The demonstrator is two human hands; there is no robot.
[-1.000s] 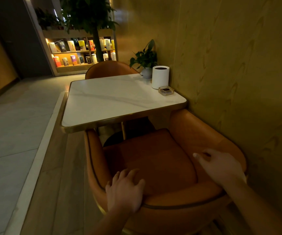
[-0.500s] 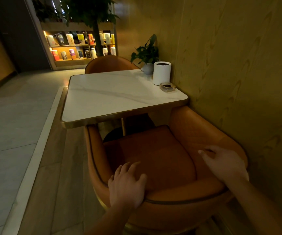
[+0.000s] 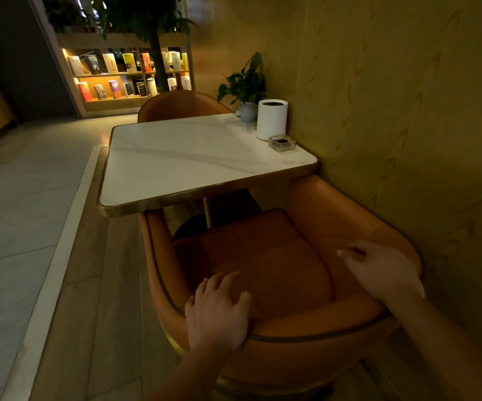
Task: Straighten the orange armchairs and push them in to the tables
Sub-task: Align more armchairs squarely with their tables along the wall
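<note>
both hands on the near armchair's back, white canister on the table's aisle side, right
No: the head view shows the canister on the wall side of the table. The left hand and right hand are indeed on the back of the armchair.

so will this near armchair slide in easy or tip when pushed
Likely heavy: the armchair is a thick padded shell with a gold-toned base. It sits low and wide on the smooth floor, so it should slide rather than tip. With the left hand and right hand resting apart on its rim, uneven pushing could turn it.
</note>
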